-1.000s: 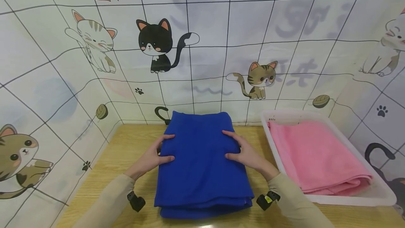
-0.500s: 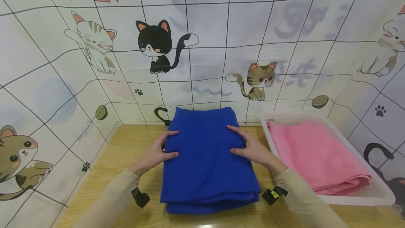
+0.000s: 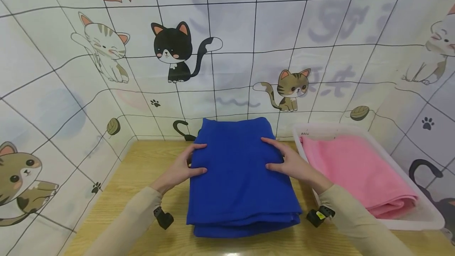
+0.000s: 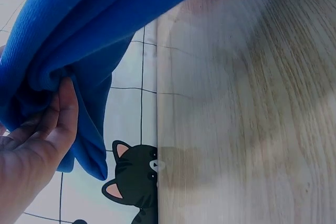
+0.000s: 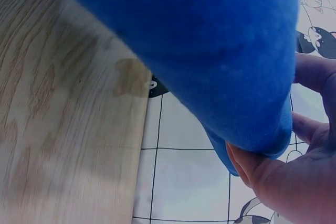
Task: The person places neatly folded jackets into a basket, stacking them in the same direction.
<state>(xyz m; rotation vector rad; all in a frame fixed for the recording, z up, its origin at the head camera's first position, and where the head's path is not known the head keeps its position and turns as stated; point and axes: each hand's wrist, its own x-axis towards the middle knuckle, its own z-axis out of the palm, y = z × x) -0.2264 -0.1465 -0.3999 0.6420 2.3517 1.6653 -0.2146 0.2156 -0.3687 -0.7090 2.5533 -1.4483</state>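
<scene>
A folded blue towel (image 3: 241,169) is held up above the wooden table, its several layers showing along the near edge. My left hand (image 3: 179,172) grips its left side, thumb and index finger on top. In the left wrist view, the other fingers (image 4: 65,111) reach under the fold. On the opposite side my right hand (image 3: 294,163) holds the towel in the same way, with fingers tucked beneath it in the right wrist view. Both wrist views show a gap between the blue cloth and the tabletop. The fingertips under the towel are partly hidden.
A white plastic basket (image 3: 401,224) stands at the right, holding a folded pink towel (image 3: 355,169). My right forearm reaches past its near left corner. Behind the wooden table (image 3: 142,161) rises a wall covering (image 3: 234,70) with cat drawings and grid lines.
Both hands have carried the blue towel to the right and slightly away from me, towards the basket. The pink towel and the basket have stayed in place.
</scene>
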